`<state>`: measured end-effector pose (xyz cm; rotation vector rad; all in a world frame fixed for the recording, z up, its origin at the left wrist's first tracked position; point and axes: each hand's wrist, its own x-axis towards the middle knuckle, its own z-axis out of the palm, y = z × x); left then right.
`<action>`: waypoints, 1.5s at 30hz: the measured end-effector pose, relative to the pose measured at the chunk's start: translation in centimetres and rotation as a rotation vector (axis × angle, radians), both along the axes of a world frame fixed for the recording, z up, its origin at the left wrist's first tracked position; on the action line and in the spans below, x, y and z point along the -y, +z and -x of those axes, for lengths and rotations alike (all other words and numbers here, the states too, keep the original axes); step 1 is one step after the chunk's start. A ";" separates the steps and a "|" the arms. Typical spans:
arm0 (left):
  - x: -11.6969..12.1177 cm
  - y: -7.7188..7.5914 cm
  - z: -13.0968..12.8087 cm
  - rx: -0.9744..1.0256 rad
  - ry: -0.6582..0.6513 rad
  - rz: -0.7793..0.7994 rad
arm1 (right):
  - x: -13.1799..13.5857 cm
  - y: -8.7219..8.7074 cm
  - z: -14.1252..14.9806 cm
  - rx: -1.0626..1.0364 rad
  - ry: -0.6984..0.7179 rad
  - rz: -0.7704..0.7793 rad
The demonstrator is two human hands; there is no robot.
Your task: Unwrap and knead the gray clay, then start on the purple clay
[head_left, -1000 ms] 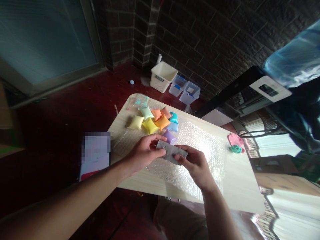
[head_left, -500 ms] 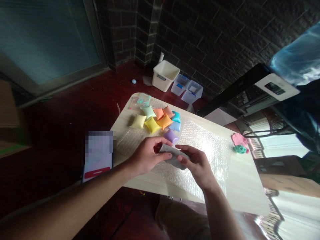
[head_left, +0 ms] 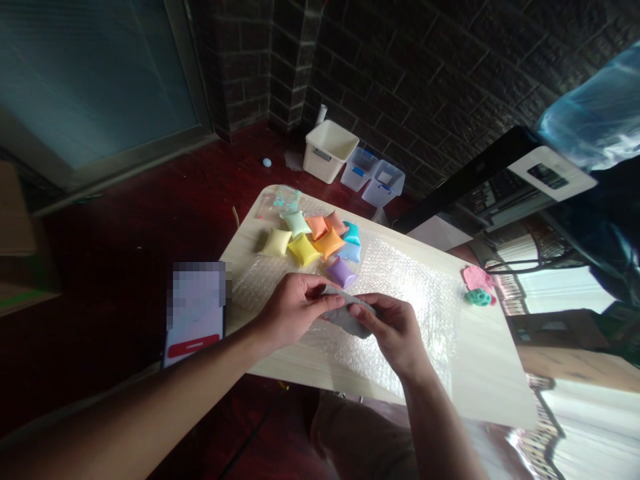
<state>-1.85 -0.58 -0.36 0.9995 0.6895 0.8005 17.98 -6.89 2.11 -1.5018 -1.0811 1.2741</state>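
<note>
Between my two hands is a flattened grey piece of what looks like modelling clay [head_left: 351,323], held above the bubble wrap [head_left: 400,300]. My left hand [head_left: 295,310] pinches its left end, thumb on top. On the right end, my right hand [head_left: 395,327] grips it with the thumb pressed on the near face; the fingers behind are partly hidden. Just beyond my hands lies a purple packet [head_left: 341,271]. Farther back sit a yellow packet [head_left: 304,250], an orange packet [head_left: 329,244], a light blue packet [head_left: 350,251] and several others in pastel colours.
The pale table [head_left: 490,373] carries a pink lump [head_left: 477,277] and a green lump [head_left: 479,297] at its right end. A clear bag with teal bits [head_left: 284,200] lies at the far corner. A phone [head_left: 195,320] stands at left. A white bin [head_left: 327,153] is on the floor.
My right thumb has shifted left and up along the grey clay, closer to my left thumb. The clay's right end now shows a wider face. The packets have stayed put.
</note>
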 end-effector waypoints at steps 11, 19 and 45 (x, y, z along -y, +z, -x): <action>0.2 -0.2 -0.3 -0.055 -0.020 -0.035 | 0.0 0.0 0.3 0.026 -0.003 -0.002; 0.0 0.2 0.1 -0.219 0.033 -0.361 | -0.2 0.4 1.1 -0.100 0.012 -0.007; 0.4 0.4 0.0 0.058 0.043 -0.190 | 0.5 1.0 0.1 0.344 0.069 -0.316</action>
